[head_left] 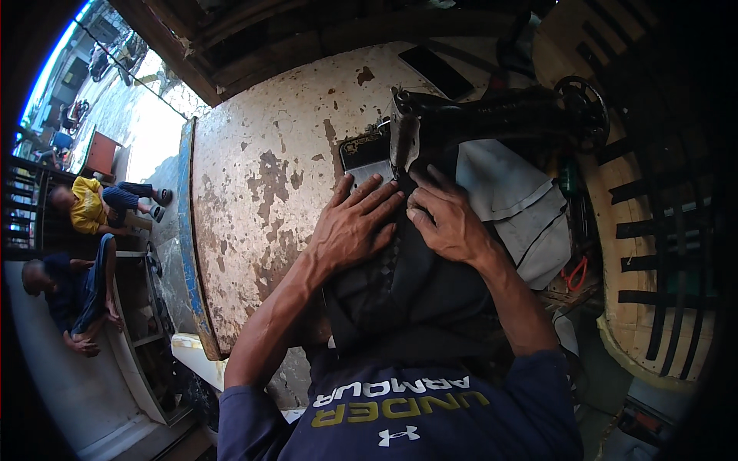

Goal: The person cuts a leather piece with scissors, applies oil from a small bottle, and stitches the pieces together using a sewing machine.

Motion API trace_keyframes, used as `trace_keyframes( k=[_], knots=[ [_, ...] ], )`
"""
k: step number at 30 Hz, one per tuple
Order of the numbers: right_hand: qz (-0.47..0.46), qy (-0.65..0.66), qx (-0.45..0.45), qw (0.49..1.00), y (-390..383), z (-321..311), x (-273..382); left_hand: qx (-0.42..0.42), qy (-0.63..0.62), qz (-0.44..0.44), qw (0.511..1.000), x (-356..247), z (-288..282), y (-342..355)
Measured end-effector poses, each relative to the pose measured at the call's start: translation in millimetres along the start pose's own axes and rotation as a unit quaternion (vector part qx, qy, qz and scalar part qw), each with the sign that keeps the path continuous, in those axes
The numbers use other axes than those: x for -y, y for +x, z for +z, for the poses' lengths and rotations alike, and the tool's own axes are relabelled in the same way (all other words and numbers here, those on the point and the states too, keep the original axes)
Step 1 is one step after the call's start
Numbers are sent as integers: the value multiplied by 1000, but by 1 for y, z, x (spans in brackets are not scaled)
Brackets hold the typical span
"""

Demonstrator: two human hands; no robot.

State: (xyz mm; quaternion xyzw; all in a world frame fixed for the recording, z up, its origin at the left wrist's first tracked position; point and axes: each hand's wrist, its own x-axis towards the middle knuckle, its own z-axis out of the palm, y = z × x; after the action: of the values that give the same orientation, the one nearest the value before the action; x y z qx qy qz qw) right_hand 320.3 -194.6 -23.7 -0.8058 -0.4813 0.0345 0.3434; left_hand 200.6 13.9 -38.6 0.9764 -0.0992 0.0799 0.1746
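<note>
A black sewing machine [492,115] with a handwheel at its right end stands on the table. Dark cloth [407,284] runs from under its needle area down over my lap. My left hand [352,223] lies flat on the cloth, fingers stretched toward the metal plate left of the needle. Just right of the needle, my right hand [450,223] is curled, its thumb and fingers closed on the dark cloth. Pale grey-white cloth [519,203] lies beyond my right wrist. The needle tip is too dark to make out.
The worn table [261,177] has peeling paint and a blue edge on the left. A phone [436,72] lies behind the machine. A wooden panel with black straps [615,253] stands on the right, near a red loop [575,274]. Two people sit at the far left.
</note>
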Motion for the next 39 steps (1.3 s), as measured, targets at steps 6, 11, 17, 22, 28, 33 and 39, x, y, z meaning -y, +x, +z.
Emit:
trace_keyframes(
  k=[6,11,17,22,28,33,39],
  knots=[
    [12,-37,-52,998,-10,19,20,-14,-14,-13,1000,4,-1,4],
    [7,-70,-90,994,-15,26,27,-9,-12,-6,1000,2,-4,5],
    [79,-52,-3,996,-9,-50,58,20,-9,-8,1000,5,-5,5],
    [190,-160,-382,890,68,-197,14,34,5,-18,999,7,-12,-2],
    [318,-438,-50,839,119,-292,-201,40,-11,13,999,9,-2,11],
    [251,-523,49,813,79,-291,-144,42,-7,-1,999,10,-11,6],
    [375,-403,-54,833,14,-285,-114,38,-12,-5,999,8,-11,4]
  ],
)
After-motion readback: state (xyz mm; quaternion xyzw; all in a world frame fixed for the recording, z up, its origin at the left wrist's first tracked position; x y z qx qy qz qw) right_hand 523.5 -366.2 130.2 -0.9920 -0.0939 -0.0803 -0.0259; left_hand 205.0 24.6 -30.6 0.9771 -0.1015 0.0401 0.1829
